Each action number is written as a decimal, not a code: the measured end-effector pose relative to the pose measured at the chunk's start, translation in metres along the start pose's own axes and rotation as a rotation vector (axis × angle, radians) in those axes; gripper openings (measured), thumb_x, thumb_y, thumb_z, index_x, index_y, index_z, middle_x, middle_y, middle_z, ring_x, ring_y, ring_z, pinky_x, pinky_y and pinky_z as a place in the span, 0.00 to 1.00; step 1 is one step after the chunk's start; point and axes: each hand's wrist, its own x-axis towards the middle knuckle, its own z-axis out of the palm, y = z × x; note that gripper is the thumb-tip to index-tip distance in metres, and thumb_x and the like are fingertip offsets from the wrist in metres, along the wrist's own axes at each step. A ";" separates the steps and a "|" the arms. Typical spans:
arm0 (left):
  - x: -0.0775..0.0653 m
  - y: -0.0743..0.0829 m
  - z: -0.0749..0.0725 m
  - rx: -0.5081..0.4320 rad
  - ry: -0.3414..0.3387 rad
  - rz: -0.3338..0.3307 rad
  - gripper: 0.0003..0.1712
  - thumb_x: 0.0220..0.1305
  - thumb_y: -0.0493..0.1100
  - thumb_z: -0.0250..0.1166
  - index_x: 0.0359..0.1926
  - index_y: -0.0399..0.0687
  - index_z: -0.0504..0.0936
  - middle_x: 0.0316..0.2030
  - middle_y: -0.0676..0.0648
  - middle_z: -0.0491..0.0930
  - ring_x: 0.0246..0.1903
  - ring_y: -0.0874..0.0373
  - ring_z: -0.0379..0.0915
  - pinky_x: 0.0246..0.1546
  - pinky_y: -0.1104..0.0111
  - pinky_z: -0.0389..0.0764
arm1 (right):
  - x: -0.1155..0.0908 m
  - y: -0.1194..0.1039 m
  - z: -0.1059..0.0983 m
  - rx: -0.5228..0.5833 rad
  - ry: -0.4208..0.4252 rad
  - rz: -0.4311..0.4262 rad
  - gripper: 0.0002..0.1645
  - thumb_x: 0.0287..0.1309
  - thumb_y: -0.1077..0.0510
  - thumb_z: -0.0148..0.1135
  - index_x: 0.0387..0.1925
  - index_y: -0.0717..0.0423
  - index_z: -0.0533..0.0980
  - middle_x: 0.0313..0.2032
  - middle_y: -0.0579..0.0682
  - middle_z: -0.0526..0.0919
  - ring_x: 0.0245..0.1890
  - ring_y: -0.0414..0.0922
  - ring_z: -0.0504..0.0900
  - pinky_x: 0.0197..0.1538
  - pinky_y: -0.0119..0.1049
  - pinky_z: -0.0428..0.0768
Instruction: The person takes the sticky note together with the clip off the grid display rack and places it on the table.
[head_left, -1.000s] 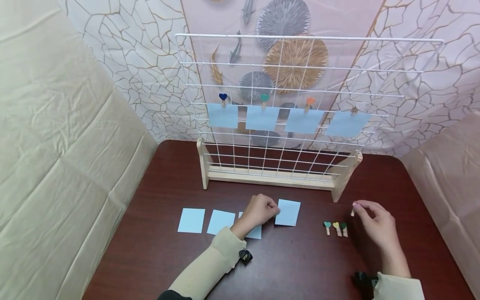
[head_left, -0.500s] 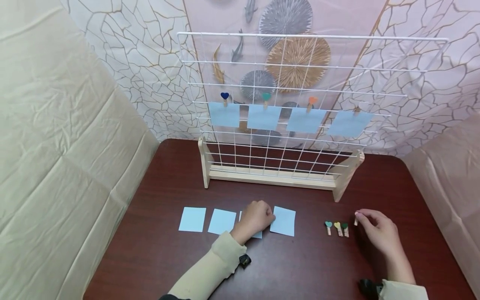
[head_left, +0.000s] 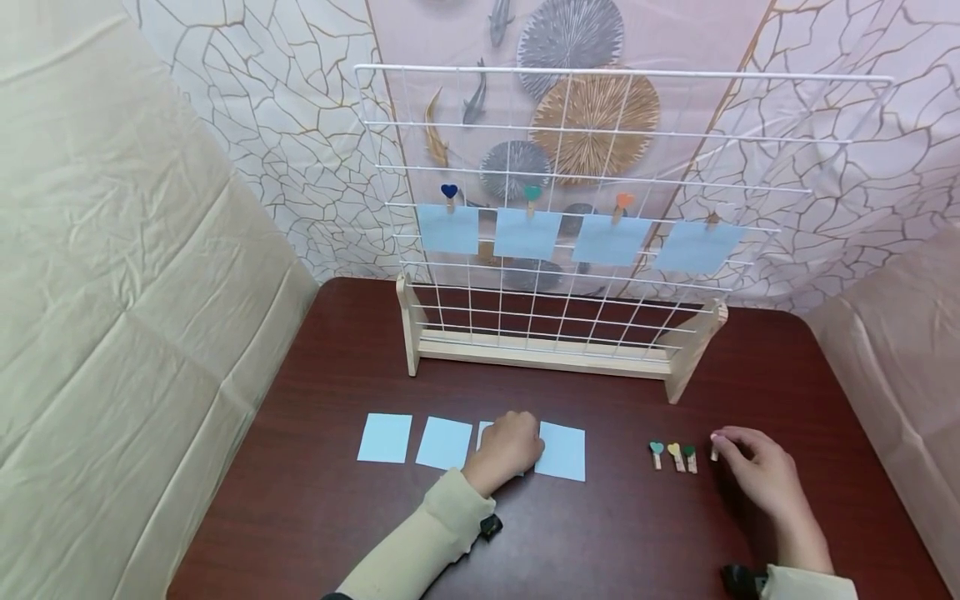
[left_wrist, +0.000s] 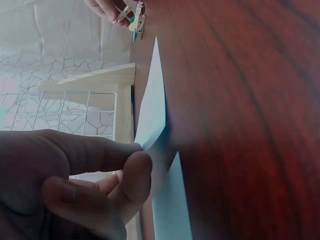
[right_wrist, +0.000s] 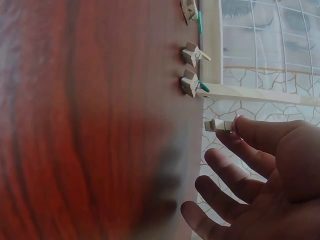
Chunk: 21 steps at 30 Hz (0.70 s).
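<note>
My left hand [head_left: 508, 450] pinches the left edge of a light blue paper square [head_left: 562, 452] between thumb and forefinger. In the left wrist view that paper [left_wrist: 154, 102] tilts slightly off the table, with another blue square [left_wrist: 171, 205] lying below it. Under my left hand, the head view shows part of this third square, mostly hidden. My right hand [head_left: 765, 471] holds a small wooden clothespin [right_wrist: 220, 125] by thumb and forefinger, above the table at the right. Beside it lie three clothespins with heart tops: teal [head_left: 657, 455], yellow [head_left: 677, 457] and dark green [head_left: 690, 459].
Two more blue squares [head_left: 385, 437] [head_left: 444, 443] lie at the left. Behind stands a white wire grid [head_left: 570, 171] on a wooden base [head_left: 540, 354]. Several blue papers [head_left: 527, 234] hang there from heart clothespins.
My left hand has moved the pinched paper left and toward me, close to the row of squares. My right hand has lowered slightly toward me, still holding its clothespin.
</note>
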 end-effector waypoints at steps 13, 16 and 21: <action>-0.002 0.004 0.002 0.037 -0.017 -0.028 0.29 0.71 0.37 0.62 0.13 0.55 0.60 0.12 0.54 0.56 0.13 0.60 0.52 0.12 0.67 0.59 | 0.000 0.001 0.003 -0.006 -0.062 -0.013 0.17 0.74 0.58 0.64 0.42 0.72 0.86 0.54 0.73 0.82 0.57 0.71 0.78 0.55 0.66 0.72; -0.002 0.004 0.002 0.035 -0.022 -0.034 0.30 0.71 0.37 0.62 0.13 0.55 0.60 0.12 0.54 0.55 0.13 0.60 0.50 0.13 0.67 0.58 | 0.000 0.000 0.003 -0.003 -0.076 -0.004 0.18 0.74 0.57 0.63 0.43 0.73 0.86 0.55 0.74 0.81 0.58 0.72 0.77 0.56 0.67 0.72; -0.002 0.004 0.005 0.042 -0.026 -0.042 0.30 0.71 0.37 0.61 0.14 0.54 0.59 0.12 0.54 0.53 0.13 0.61 0.47 0.13 0.67 0.56 | 0.000 0.000 0.005 -0.020 -0.078 -0.008 0.18 0.73 0.59 0.65 0.42 0.75 0.86 0.54 0.74 0.82 0.58 0.72 0.77 0.56 0.67 0.73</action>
